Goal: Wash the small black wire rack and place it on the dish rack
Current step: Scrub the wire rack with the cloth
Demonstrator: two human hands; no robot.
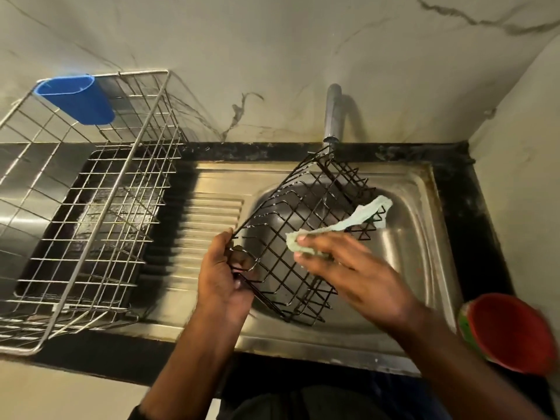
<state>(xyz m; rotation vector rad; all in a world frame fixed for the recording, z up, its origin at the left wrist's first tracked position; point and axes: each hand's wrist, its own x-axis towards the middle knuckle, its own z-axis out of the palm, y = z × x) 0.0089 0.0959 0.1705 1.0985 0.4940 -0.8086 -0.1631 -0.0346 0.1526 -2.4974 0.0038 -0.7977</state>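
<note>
The small black wire rack (298, 225) is held tilted over the steel sink (406, 237), its far end just under the tap (332, 116). My left hand (224, 277) grips the rack's near left corner. My right hand (345, 268) holds a pale green cloth (342, 225) against the rack's right side; the cloth trails up along the wires. A thin stream of water seems to fall through the rack. The silver wire dish rack (88, 213) stands on the counter to the left of the sink.
A blue plastic cup holder (77, 101) hangs on the dish rack's back corner. A red bowl (509, 331) sits on the black counter at the right edge. The ribbed drainboard (209, 219) lies between dish rack and basin. Marble wall behind.
</note>
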